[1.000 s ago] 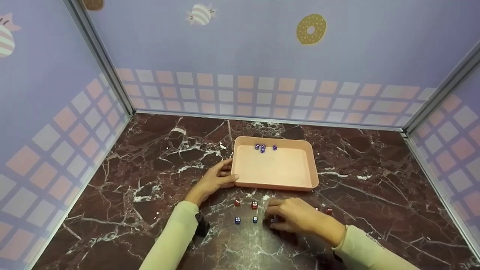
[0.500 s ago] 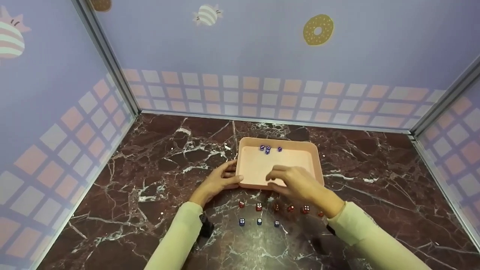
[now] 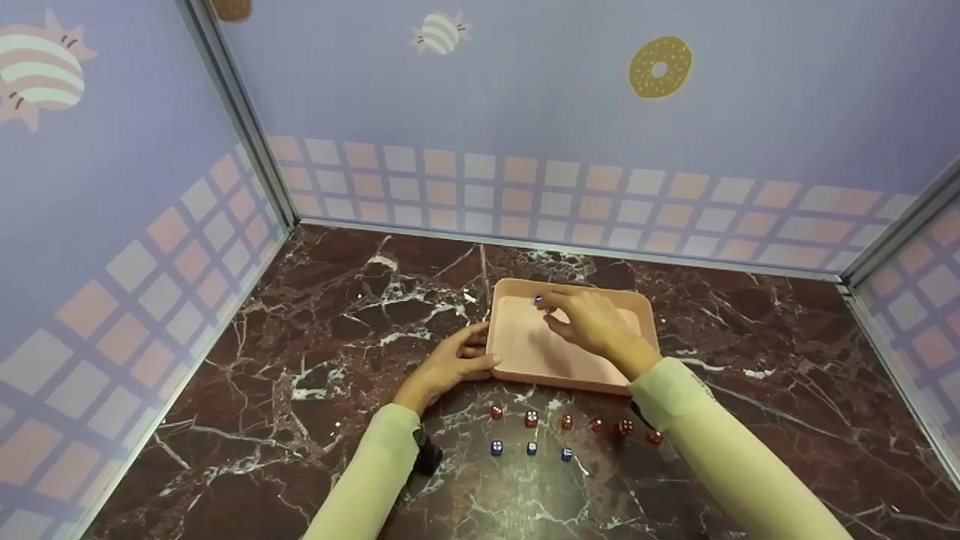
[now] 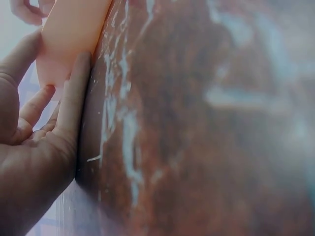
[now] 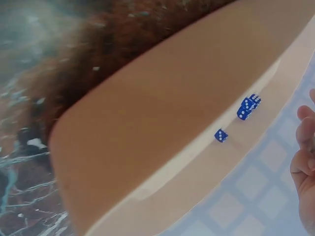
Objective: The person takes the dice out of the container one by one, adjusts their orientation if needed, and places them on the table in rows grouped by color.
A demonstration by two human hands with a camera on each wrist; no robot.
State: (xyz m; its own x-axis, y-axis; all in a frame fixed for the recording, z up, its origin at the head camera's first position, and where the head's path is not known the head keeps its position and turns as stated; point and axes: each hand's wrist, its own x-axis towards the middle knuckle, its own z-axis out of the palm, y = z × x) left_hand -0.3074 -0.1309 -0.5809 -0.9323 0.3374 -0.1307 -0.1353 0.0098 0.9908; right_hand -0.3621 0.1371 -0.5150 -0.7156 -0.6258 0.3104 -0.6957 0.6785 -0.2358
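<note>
My left hand (image 3: pixel 454 364) rests at the near left corner of a shallow peach tray (image 3: pixel 517 349). In the left wrist view, its fairly straight fingers (image 4: pixel 71 98) and thumb touch the tray's outer wall. My right hand (image 3: pixel 589 322) hovers over the tray's far part, fingers loosely bent, with no die visible in them. Several blue dice (image 5: pixel 244 109) lie inside by the far wall; from the head view the right hand hides most of them, leaving one die (image 3: pixel 538 300) showing. In front of the tray, three blue dice (image 3: pixel 531 448) form a row on the table.
A row of several red dice (image 3: pixel 567 421) lies between the blue row and the tray, stretching toward the right forearm. The dark marbled table (image 3: pixel 360 322) is bounded by patterned panels (image 3: pixel 540 112) at the back and sides.
My right hand has left the third blue die in the front row and moved forward over the tray to its far side. The left hand stays at the tray's corner.
</note>
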